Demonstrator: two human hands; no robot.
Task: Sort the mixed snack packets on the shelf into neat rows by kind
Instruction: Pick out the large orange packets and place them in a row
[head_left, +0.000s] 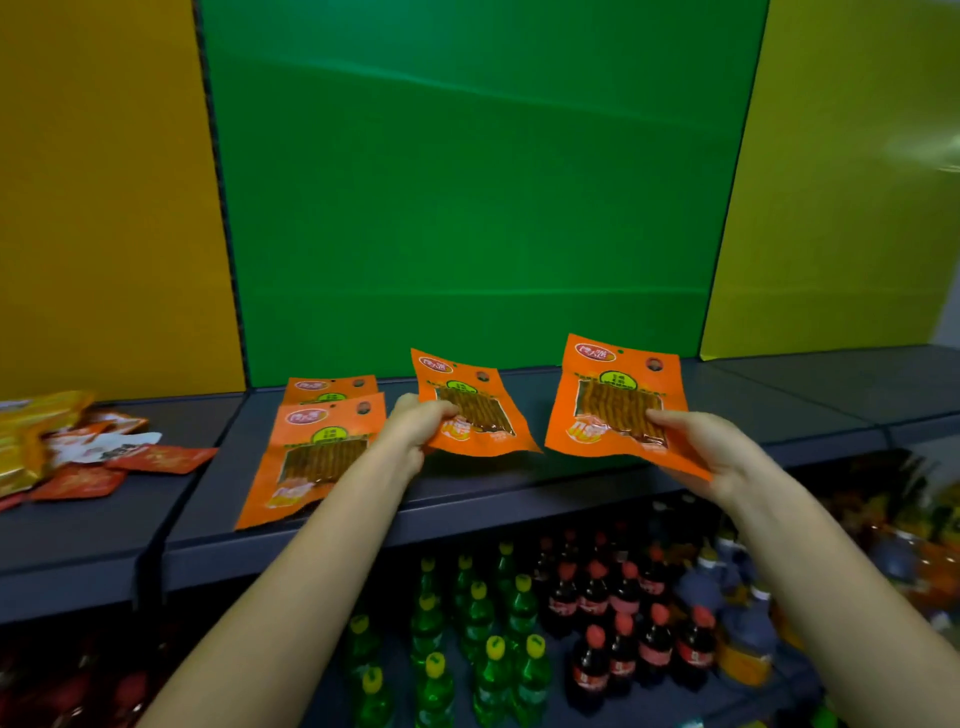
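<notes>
- An orange snack packet (470, 402) with a clear window showing brown strips was held near the centre of the frame by the left hand (415, 428), pinched at its lower left corner and lifted above the dark grey shelf (467, 499).
- A second orange packet (618, 400) of the same kind was gripped by the right hand (701, 449) right of centre, with the thumb laid across its window and the fingers hidden beneath; it was tilted up off the shelf.
- Two more matching orange packets were seen lying flat on the shelf left of centre: a front packet (311, 457) reaching the shelf's near edge, and a rear packet (330, 388) partly covered by it.
- At the far left of the frame, a mixed heap of packets (78, 452) in red, gold and white was left on the adjoining shelf section.
- The shelf was backed by a green panel (478, 182), flanked by yellow panels.
- In the lower part of the frame, green bottles (483, 623) with yellow caps and dark cola bottles (623, 613) with red caps were seen on a lower shelf.
</notes>
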